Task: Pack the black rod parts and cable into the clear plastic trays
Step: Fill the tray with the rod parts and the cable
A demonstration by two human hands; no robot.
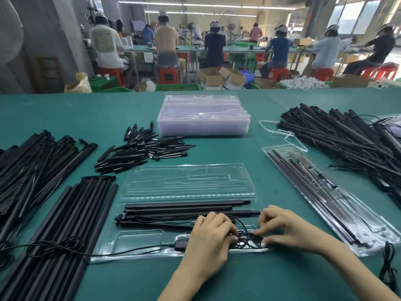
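Hands [249,233] on coiled cable [246,236]

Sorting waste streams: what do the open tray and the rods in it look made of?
Tray: thin clear plastic, glossy; you see the table through it, with moulded pockets. Rods: matte black, probably plastic or coated metal; the look leaves it open.

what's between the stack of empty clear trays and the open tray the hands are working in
Mostly bare green table separates the tray stack from the open tray; the pile of short black spikes only reaches in from the left, in the head view.
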